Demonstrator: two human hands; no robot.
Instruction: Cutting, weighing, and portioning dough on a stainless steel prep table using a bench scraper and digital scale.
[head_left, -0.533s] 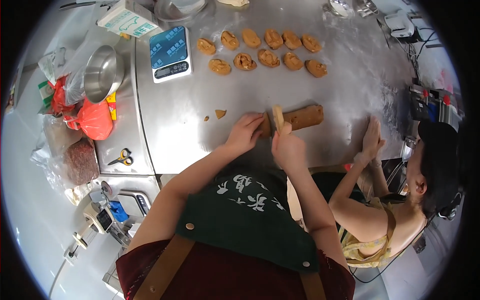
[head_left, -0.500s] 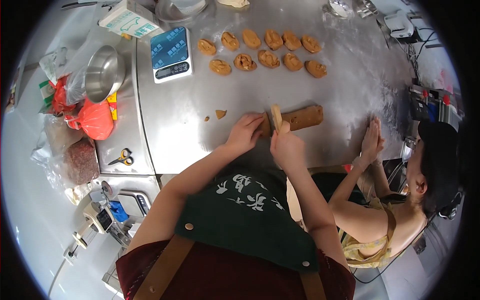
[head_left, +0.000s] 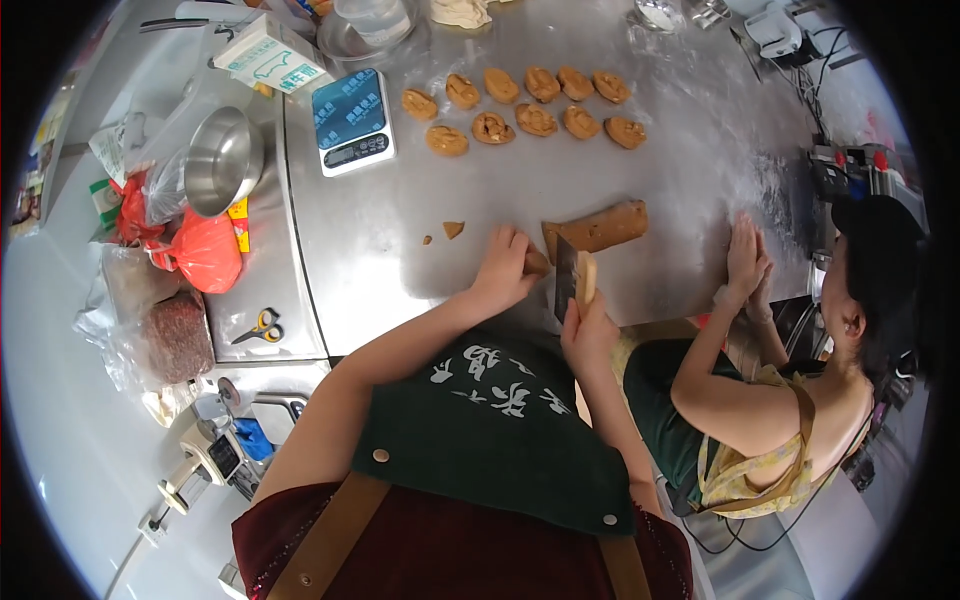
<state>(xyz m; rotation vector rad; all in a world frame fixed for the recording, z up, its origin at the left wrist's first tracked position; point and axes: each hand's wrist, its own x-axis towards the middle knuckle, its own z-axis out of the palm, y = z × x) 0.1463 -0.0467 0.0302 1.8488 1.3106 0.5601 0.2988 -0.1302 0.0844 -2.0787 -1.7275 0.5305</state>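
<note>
A brown dough log (head_left: pixel 605 229) lies on the steel table, its cut end toward my left. My left hand (head_left: pixel 505 270) is closed around a cut piece of dough (head_left: pixel 536 263), just left of the log and apart from it. In my right hand (head_left: pixel 590 333) is a dough scraper (head_left: pixel 569 278) with a metal blade and a pale wooden handle, held upright near the log's cut end. Two small dough scraps (head_left: pixel 453 230) lie to the left of my left hand. Farther back, several oval dough pieces (head_left: pixel 536 120) sit in two rows.
A digital scale (head_left: pixel 355 122) stands at the back left, beside a carton (head_left: pixel 270 55). Left of the table seam are a steel bowl (head_left: pixel 222 160), red bags (head_left: pixel 205 250) and scissors (head_left: pixel 262 327). At right, a co-worker's hands (head_left: pixel 748 258) are pressed together over the table.
The scraper has come away from the log toward me, its blade now showing. My left hand has drawn a cut piece off the log, whose near end is now separate.
</note>
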